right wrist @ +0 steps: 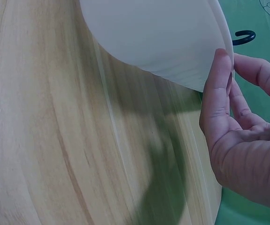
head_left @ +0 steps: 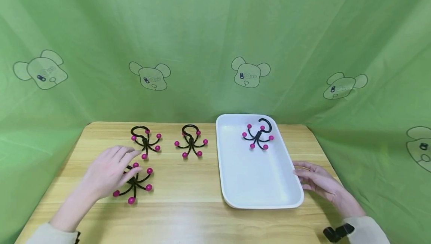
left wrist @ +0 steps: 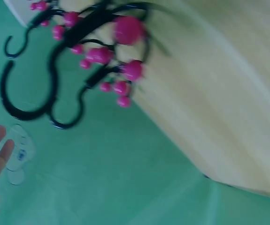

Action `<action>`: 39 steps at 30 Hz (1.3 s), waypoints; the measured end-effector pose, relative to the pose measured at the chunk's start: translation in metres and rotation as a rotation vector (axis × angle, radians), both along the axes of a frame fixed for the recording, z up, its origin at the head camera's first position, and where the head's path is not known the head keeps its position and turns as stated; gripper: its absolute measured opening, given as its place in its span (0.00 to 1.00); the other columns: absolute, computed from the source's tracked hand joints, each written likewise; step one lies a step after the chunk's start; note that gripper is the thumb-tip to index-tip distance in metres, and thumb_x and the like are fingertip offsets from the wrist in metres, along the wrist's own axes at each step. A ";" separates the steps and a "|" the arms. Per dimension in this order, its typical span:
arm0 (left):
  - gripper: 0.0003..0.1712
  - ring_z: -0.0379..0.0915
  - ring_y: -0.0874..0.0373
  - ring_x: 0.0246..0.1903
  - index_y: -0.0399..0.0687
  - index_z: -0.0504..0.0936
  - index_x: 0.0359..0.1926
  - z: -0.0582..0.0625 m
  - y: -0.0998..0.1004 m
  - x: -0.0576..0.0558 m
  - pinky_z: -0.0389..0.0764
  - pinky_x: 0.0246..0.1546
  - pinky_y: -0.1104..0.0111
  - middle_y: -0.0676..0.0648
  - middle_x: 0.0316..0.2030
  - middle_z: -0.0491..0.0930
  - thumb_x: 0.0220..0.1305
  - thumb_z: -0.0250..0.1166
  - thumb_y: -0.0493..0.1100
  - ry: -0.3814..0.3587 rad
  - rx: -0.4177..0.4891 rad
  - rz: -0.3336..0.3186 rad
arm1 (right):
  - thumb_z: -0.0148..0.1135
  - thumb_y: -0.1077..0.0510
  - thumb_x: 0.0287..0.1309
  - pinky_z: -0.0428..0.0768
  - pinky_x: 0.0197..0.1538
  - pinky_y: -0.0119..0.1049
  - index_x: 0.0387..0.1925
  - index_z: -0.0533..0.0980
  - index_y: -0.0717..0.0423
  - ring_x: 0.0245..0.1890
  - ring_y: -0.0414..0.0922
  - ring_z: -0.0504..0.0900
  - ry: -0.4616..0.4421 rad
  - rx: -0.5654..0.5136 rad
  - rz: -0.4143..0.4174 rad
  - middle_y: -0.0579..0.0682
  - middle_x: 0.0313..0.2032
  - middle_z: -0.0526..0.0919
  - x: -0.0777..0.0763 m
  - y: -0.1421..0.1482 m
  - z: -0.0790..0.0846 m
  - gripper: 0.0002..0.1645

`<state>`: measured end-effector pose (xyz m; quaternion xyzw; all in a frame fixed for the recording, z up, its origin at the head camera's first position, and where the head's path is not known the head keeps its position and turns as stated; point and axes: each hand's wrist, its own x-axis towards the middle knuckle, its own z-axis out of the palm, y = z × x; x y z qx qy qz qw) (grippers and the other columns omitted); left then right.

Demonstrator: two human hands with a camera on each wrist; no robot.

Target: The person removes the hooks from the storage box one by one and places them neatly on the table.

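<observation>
Left hand (head_left: pixel 109 171) unclosed, fingers extended, nothing held; nearer hand to near-left hook (head_left: pixel 133 181). Hook on table (head_left: pixel 182 184), just right of palm, partly beneath; long axis roughly away from person, curved end far side. Right hand (head_left: pixel 318 181) pinches right rim of tray (head_left: pixel 254 178).

We see two bare hands, the left hand (head_left: pixel 109 171) and the right hand (head_left: pixel 318 182), both with slim fingers and narrow wrists. In the right wrist view we make out fine creases across the finger joints. Above the left wrist we find a pale, off-white left sleeve (head_left: pixel 52 235); a matching right sleeve (head_left: pixel 367 232) spreads toward the lower corner. Beside the right cuff we notice a black fitting (head_left: pixel 338 232) of blocky, joined parts. A smaller black piece (head_left: pixel 78 237) shows by the left cuff, too cropped for us to tell its shape.
</observation>
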<state>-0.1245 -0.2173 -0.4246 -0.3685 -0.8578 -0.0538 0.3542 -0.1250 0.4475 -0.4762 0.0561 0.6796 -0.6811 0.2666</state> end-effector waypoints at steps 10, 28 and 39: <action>0.40 0.84 0.45 0.46 0.39 0.83 0.56 0.007 0.052 -0.008 0.88 0.50 0.52 0.41 0.46 0.87 0.83 0.39 0.67 -0.019 0.034 -0.071 | 0.55 0.61 0.78 0.90 0.55 0.41 0.55 0.76 0.38 0.47 0.43 0.90 -0.003 0.011 -0.006 0.44 0.48 0.91 -0.001 0.000 -0.001 0.14; 0.38 0.78 0.43 0.65 0.44 0.76 0.70 0.017 0.147 -0.019 0.78 0.71 0.49 0.41 0.64 0.81 0.72 0.63 0.66 -0.406 -0.011 0.005 | 0.55 0.60 0.78 0.90 0.56 0.41 0.57 0.76 0.38 0.48 0.43 0.90 0.003 0.018 0.002 0.44 0.49 0.91 -0.002 0.001 0.000 0.14; 0.41 0.75 0.47 0.68 0.46 0.72 0.74 0.019 0.211 -0.036 0.76 0.73 0.52 0.43 0.67 0.79 0.76 0.55 0.70 -0.564 -0.013 0.002 | 0.55 0.59 0.79 0.90 0.56 0.42 0.59 0.76 0.40 0.49 0.44 0.90 0.007 0.020 0.013 0.44 0.50 0.91 -0.001 0.002 -0.002 0.15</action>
